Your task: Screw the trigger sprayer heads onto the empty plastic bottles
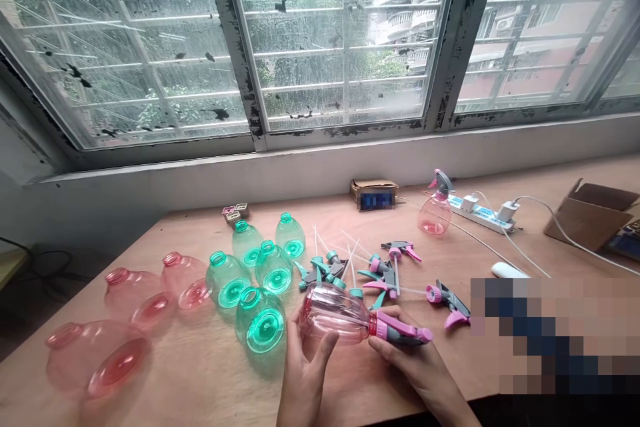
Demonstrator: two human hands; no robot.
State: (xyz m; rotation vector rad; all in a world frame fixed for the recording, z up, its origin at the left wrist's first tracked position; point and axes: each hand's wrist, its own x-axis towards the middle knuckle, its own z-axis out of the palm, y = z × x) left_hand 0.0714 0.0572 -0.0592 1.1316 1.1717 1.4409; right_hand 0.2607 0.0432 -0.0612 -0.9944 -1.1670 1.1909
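A clear pink spray bottle [336, 312] lies sideways in the air between my hands, its base to the left. My left hand [309, 360] is wrapped round the body near the base. At the neck, my right hand [406, 353] grips the pink collar of the spray head [400, 330], which sits on the bottle's mouth. Behind the bottle lies a loose pile of trigger spray heads [325, 270] in green and pink with grey, their straws sticking out. One pink and grey spray head [449, 303] lies apart, right of my right hand.
Several open green bottles [260, 330] stand left of my hands, with three pink bottles [100, 357] farther left. At the back are a small cardboard box [374, 195], an assembled pink spray bottle [435, 213], a power strip [483, 213] with cables and an open carton [590, 213].
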